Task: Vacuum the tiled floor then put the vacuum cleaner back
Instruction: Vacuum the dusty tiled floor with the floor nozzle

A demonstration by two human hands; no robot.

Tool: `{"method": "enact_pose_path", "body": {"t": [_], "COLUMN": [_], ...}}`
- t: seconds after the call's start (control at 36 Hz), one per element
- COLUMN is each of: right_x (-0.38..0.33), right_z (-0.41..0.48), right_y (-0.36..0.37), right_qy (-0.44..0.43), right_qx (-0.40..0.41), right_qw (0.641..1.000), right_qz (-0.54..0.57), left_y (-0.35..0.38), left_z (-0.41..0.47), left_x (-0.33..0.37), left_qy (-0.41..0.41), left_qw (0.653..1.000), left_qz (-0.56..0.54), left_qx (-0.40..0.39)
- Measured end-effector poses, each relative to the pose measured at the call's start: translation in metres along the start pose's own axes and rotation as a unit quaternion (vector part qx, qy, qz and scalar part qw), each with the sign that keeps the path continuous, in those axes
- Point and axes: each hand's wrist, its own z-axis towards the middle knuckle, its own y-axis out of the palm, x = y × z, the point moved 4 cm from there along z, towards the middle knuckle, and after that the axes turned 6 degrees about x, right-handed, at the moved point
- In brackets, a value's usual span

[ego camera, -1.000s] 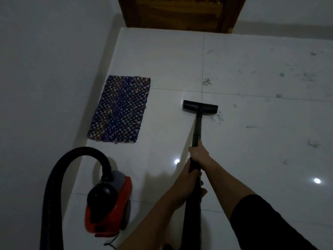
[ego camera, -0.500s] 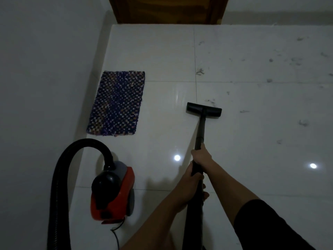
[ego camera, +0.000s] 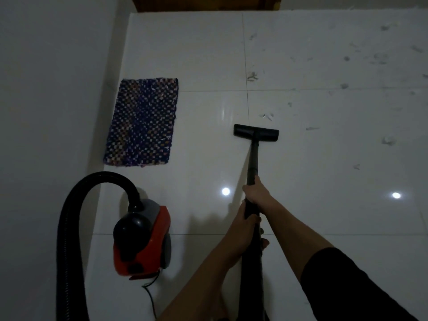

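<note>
A red and grey canister vacuum cleaner (ego camera: 142,239) stands on the white tiled floor (ego camera: 324,158) at lower left. Its black ribbed hose (ego camera: 69,216) arcs up and down the left side. The black wand (ego camera: 253,158) runs forward to the flat floor head (ego camera: 256,132), which lies on the tiles. My right hand (ego camera: 256,192) grips the wand higher up. My left hand (ego camera: 243,224) grips it just below. Grey dust tufts (ego camera: 266,116) lie just beyond the head, and more lie to the right.
A blue patterned mat (ego camera: 143,121) lies by the white wall (ego camera: 46,89) on the left. A wooden door (ego camera: 206,2) stands at the far end. The vacuum's cord (ego camera: 149,295) trails toward me. More debris (ego camera: 379,59) is scattered at far right.
The floor head has slid back toward me, leaving the dust tufts just ahead of it. Both hands keep their grip on the wand. The view has tilted down.
</note>
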Motion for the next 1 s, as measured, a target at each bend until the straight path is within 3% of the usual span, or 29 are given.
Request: {"method": "enact_pose_path", "body": {"t": [0.67,1.0], "right_x": [-0.09,-0.182], "right_z": [0.1,0.167], "right_y": [-0.038,-0.046], "right_qy": [-0.007,-0.027], "right_qx": [-0.044,-0.041], "right_qw": [0.999,0.999], "right_qz": [-0.017,-0.002], "left_y": [0.017,-0.011], "left_z": [0.101,0.183], "left_x": [0.08,0.153], "left_qy": [-0.006,0.01], "left_qw": [0.995,0.997], "left_qz": [-0.075,-0.058], "left_qx": [0.059,0.051]}}
